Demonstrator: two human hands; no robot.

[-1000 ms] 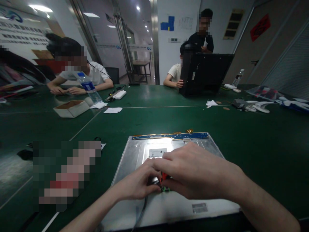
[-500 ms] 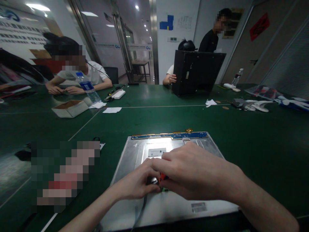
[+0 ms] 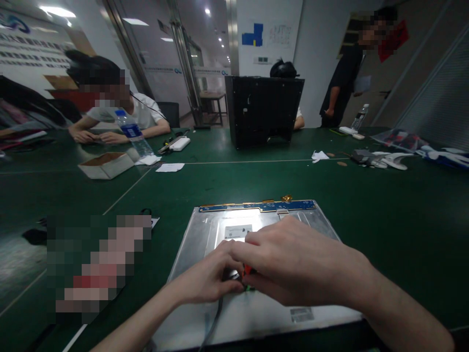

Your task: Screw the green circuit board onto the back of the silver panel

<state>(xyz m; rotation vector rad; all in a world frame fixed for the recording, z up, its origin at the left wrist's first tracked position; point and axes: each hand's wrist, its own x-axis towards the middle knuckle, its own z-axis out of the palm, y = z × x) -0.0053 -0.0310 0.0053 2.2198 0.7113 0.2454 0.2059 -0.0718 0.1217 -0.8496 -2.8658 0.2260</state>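
Observation:
A silver metal panel, like the back of a display, lies in front of me with a blue circuit board strip along its far edge. My left hand is closed over the panel, pinching the end of a dark cable, where a bit of shiny metal shows. Right against it, my right hand is closed on a small red part, mostly hidden by the fingers. A sliver of green board peeks out below the fingertips.
A blurred-out item lies to my left on the green table. Farther off are an open box, a water bottle and a large black case with a person behind it. White gloves lie at right.
My hands and the panel stay put. Across the table, the black case has turned and shifted left. The standing person in black has moved to the right.

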